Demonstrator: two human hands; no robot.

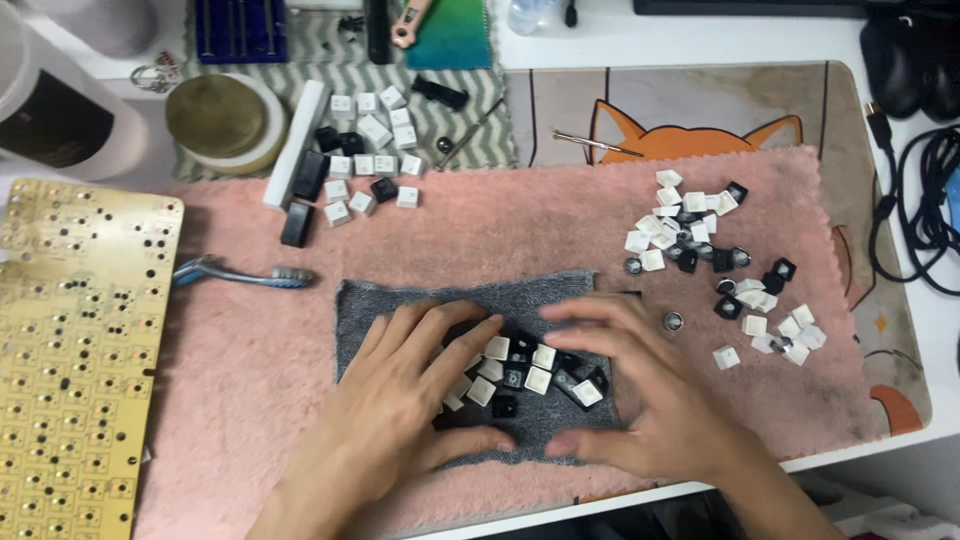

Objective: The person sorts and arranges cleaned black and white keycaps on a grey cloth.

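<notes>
Keycaps (520,372) lie partly hidden under both palms (count unclear), heaped on the grey cloth (370,300) between the left hand (400,400) and right hand (640,390), fingers spread flat, gripping nothing.

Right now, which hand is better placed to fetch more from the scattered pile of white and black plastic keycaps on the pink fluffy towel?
Probably the right hand: the scattered keycap pile lies on its side, while the left hand would have to cross over.
</notes>
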